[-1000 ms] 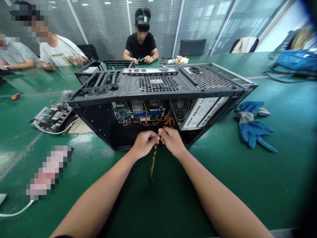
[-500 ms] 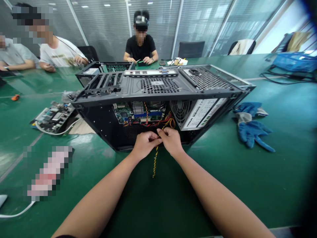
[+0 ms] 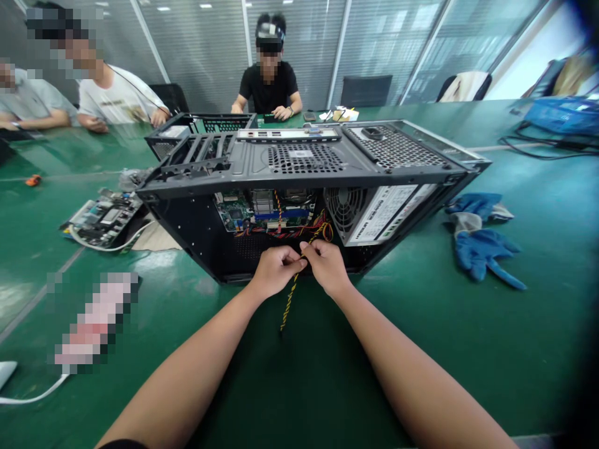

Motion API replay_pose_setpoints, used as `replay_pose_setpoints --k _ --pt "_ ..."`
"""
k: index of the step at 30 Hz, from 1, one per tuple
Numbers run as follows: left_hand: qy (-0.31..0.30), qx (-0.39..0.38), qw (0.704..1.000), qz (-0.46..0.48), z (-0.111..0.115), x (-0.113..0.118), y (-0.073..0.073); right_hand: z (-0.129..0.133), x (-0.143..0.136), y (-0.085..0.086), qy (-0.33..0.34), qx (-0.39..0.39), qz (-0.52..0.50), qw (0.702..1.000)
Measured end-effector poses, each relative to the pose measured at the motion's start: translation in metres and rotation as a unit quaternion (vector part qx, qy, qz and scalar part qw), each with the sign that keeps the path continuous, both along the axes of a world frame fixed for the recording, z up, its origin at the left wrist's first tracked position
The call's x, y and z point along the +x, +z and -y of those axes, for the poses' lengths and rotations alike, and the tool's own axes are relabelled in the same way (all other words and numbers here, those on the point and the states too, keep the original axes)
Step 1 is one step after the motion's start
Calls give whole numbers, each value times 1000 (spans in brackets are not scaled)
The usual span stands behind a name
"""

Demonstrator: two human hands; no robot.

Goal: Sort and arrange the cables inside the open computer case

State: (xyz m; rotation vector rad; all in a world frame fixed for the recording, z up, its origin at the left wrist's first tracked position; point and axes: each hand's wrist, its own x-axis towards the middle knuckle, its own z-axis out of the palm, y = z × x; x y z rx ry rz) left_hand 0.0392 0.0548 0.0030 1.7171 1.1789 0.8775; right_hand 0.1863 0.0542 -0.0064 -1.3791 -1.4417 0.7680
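Pinching twisted yellow-black cable in both your hands at the computer case; it slants toward you, tail nearer left hand.

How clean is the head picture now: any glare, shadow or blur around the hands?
Head view: pale glare on the green table left of the computer case; head view: dark shadow below the left hand and right hand, behind the yellow-and-black cable; head view: case interior dim, picture's right edge black and blurred.
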Motion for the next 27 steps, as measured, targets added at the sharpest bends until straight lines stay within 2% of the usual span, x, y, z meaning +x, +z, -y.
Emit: replay_pose_setpoints --k 9,18,22,27 --pt "-28 -10 999 22 -1 -1 1 3 2 0 20 -29 -16 999" --pt "13 -27 998 63 -1 1 -1 5 -1 4 -50 -34 -9 998" --pt "18 -46 996 74 -1 1 -4 5 -1 3 -37 -29 -25 999" --pt "8 -32 998 52 -1 2 -1 4 -1 0 -19 -29 -35 999"
